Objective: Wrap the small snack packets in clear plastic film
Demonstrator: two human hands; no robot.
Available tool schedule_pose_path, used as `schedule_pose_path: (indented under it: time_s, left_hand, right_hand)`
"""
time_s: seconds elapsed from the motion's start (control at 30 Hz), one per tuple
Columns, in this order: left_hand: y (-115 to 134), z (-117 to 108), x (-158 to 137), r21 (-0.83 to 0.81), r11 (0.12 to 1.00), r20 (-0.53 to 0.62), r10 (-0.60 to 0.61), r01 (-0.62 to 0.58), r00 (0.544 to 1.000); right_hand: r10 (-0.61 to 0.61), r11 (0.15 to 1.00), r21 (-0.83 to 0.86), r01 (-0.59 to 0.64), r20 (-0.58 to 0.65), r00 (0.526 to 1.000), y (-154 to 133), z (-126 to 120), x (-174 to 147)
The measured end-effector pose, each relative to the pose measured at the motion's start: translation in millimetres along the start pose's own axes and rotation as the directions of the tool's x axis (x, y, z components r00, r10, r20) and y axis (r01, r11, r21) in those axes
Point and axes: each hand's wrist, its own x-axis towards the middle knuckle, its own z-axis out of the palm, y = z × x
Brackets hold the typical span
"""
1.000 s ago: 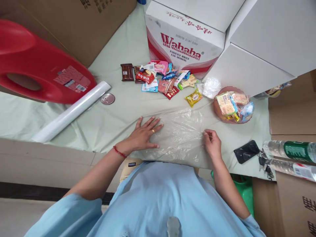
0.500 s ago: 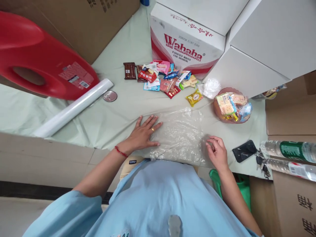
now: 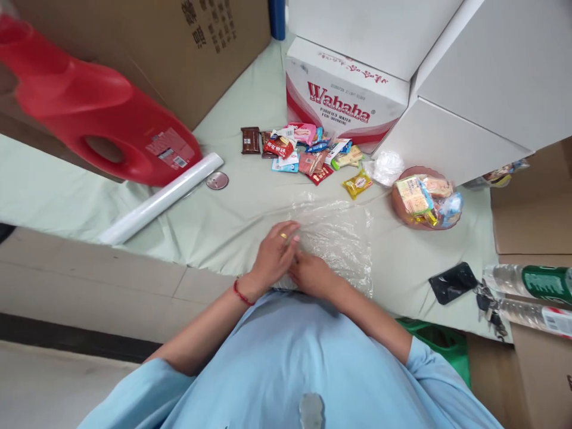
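A thin, crinkled sheet of clear plastic film (image 3: 342, 235) lies flat on the cloth-covered table in front of me. At its left edge, my left hand (image 3: 274, 253) has its fingers curled in and pressed together on the film. My right hand (image 3: 313, 275) reaches across the near part of the sheet and meets the left one, its fingers closed at that same edge. The fingertips partly hide each other, so the exact pinch on the film is hard to see.
Wrapped snacks (image 3: 308, 152) lie in a pile behind the film, with a pink bowl (image 3: 402, 217) of snacks to the right. A white roll (image 3: 163, 199), a red jug (image 3: 147, 140) and a round lid (image 3: 217, 180) are left. A phone (image 3: 453, 283), keys and bottles lie right.
My right hand has crossed from the film's right edge to its left edge, beside my left hand. The left hand's spread fingers have curled in. The view has shifted slightly.
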Motion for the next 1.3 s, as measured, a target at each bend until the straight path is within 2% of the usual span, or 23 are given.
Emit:
schedule_pose_path:
  time_s: [0.07,0.13,0.27,0.37,0.4,0.47,0.53,0.63,0.73,0.8,0.9,0.97,1.07,1.17,1.23,1.3]
  left_hand:
    - [-6.5,9.5,4.6,0.050,0.999,0.081,-0.010,0.006,0.997]
    - [-18.3,15.6,10.5,0.180,0.984,0.139,-0.022,-0.003,0.990]
    - [-34.3,17.3,12.7,0.325,0.935,0.219,0.070,-0.140,0.973]
    - [-33.5,16.5,8.8,0.351,0.923,0.218,0.081,-0.155,0.973]
    - [-32.4,16.6,8.0,0.354,0.923,0.218,0.078,-0.153,0.973]
    - [-30.8,16.9,7.7,0.355,0.923,0.223,0.072,-0.150,0.972]
    - [-30.7,17.1,8.2,0.356,0.923,0.226,0.071,-0.150,0.972]
    - [-31.8,16.9,8.5,0.357,0.922,0.220,0.072,-0.149,0.973]
    - [-32.0,16.7,8.2,0.354,0.924,0.206,0.073,-0.144,0.976]
    - [-31.5,16.5,8.2,0.350,0.926,0.199,0.073,-0.140,0.977]
    - [-30.5,15.9,8.4,0.348,0.928,0.203,0.065,-0.134,0.977]
    - [-30.1,15.3,8.5,0.349,0.928,0.205,0.062,-0.132,0.977]
    - [-30.2,14.8,8.3,0.346,0.928,0.199,0.068,-0.135,0.978]
    - [-31.1,15.4,7.9,0.339,0.931,0.196,0.069,-0.134,0.978]
    - [-31.8,16.2,7.9,0.335,0.933,0.198,0.068,-0.133,0.978]
    - [-32.3,17.0,7.9,0.331,0.934,0.198,0.067,-0.131,0.978]
  right_hand:
    - [-0.018,0.998,0.061,0.019,-0.011,1.000,0.4,-2.4,-4.4]
    - [-0.028,0.988,0.154,0.033,-0.031,0.999,1.1,-5.9,-12.9]
    - [0.039,0.907,0.421,0.005,-0.096,0.995,10.9,-17.8,-39.3]
    - [0.242,0.798,0.589,-0.123,-0.128,0.962,33.3,-37.0,-54.1]
    - [0.339,0.763,0.621,-0.181,-0.145,0.930,44.1,-45.8,-54.8]
    - [0.511,0.708,0.650,-0.277,-0.201,0.836,69.4,-65.6,-46.7]
    - [0.594,0.699,0.639,-0.322,-0.268,0.758,95.8,-86.2,-25.2]
    - [0.598,0.745,0.573,-0.343,-0.344,0.724,127.5,-112.4,27.5]
    - [0.588,0.797,0.477,-0.372,-0.467,0.660,141.0,-127.8,89.2]
    - [0.600,0.798,0.438,-0.414,-0.510,0.616,140.7,-131.6,125.2]
    - [0.603,0.797,0.401,-0.452,-0.497,0.624,134.8,-130.6,159.6]
    - [0.614,0.788,0.412,-0.457,-0.473,0.632,131.6,-127.4,165.4]
    - [0.627,0.768,0.504,-0.395,-0.466,0.624,128.5,-121.1,147.3]
    - [0.654,0.710,0.648,-0.275,-0.463,0.599,122.4,-116.4,101.3]
    - [0.719,0.593,0.780,-0.201,-0.400,0.568,114.6,-115.1,61.5]
    - [0.767,0.448,0.885,-0.125,-0.308,0.563,104.0,-114.1,21.3]
